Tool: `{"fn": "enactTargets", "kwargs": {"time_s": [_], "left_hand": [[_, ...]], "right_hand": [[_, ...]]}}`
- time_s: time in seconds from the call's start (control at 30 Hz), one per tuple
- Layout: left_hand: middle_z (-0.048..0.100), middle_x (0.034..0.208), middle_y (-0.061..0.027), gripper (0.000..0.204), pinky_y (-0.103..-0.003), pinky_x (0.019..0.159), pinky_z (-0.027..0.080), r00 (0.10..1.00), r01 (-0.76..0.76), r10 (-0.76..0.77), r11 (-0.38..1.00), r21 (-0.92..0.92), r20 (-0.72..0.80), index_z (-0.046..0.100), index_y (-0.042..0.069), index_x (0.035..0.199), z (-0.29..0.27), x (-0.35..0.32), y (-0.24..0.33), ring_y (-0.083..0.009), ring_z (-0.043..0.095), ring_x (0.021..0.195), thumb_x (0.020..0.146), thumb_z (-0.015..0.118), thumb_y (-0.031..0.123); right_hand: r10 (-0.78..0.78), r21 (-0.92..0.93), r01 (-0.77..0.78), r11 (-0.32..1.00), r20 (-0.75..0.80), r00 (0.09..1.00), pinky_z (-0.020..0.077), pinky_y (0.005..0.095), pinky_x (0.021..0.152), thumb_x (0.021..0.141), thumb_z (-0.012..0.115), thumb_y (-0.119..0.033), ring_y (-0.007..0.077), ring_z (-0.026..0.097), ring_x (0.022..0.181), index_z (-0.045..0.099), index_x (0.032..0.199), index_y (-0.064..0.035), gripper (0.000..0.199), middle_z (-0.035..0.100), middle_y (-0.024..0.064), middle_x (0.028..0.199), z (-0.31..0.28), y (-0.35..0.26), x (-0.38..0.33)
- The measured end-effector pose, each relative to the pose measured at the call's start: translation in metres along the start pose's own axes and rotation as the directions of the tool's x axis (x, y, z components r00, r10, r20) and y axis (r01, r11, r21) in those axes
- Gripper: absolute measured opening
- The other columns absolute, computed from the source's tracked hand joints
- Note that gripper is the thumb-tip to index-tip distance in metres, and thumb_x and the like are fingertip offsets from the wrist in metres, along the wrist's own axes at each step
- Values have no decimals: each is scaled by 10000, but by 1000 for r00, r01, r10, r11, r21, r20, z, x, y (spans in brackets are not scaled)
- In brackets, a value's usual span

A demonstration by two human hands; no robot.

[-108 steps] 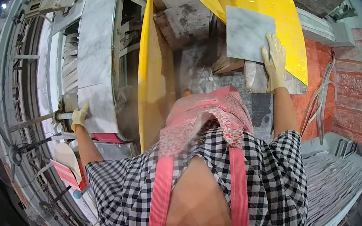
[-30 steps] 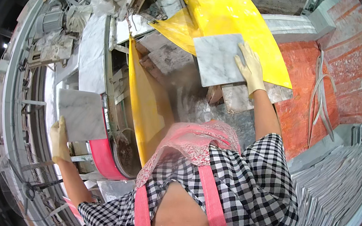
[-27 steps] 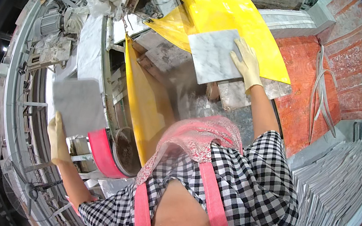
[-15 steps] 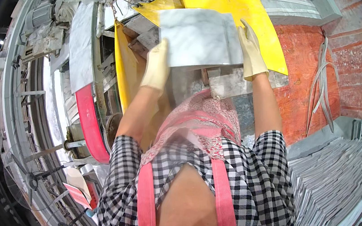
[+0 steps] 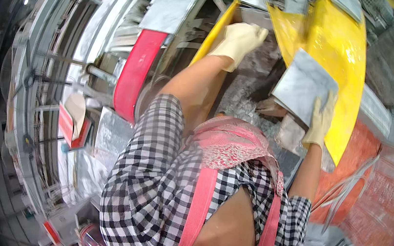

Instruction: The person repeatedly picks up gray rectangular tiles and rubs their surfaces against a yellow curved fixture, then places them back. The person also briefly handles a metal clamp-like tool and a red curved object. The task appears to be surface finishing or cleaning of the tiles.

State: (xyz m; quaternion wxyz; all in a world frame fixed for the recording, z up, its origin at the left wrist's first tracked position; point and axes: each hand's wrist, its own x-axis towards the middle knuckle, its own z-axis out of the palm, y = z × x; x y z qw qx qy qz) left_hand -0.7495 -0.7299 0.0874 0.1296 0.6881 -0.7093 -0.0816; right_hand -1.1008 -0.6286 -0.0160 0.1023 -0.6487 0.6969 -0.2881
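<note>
A grey-white marble tile point(image 5: 304, 84) lies at a slant, partly over a shiny yellow sheet point(image 5: 344, 106). At its right edge my right hand point(image 5: 321, 118), in a cream glove, rests on it with fingers stretched out flat. My left hand point(image 5: 240, 43), gloved alike, is away from this tile, above the dark, wet-looking gap beside a narrow yellow panel point(image 5: 215, 32). Its fingers are bunched and slightly blurred; anything inside them is hidden. Under the tile's lower edge are a piece of wood point(image 5: 271, 107) and a pale stone block point(image 5: 289, 133).
At left stand a curved red panel point(image 5: 136, 74), a pale marble slab point(image 5: 172, 4) and metal machine rails. Another tile point(image 5: 347, 5) is at the top right. Orange-red sheeting point(image 5: 345, 175) and loose grey straps point(image 5: 354, 184) lie to the right. Stacked thin slabs show lower right.
My left hand has come off the marble tile and moved up and away from it. The tile now lies turned at a slant, my right hand on it. The whole view has swung left.
</note>
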Motion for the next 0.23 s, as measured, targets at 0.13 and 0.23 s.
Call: {"fn": "enactTargets", "kwargs": {"time_s": [0.13,0.23], "left_hand": [[709,1189,-199,391,-495,932,525,903,409,-425,895,-179,-60,752,125,1119,-25,-10,-162,-391,669,1108,897,569,390],[679,1309,-205,500,-466,1046,501,716,623,-654,756,-199,-243,703,108,1300,-36,-33,-322,-368,640,1236,895,629,391]], "right_hand": [[-14,-51,14,999,-13,1000,252,461,1236,1019,575,-366,407,307,1519,419,1556,-88,625,322,262,1637,-12,17,0],[-34,57,37,998,-52,998,222,450,1254,1015,588,-352,418,289,1527,406,1567,-94,636,323,250,1642,-5,26,-1]]}}
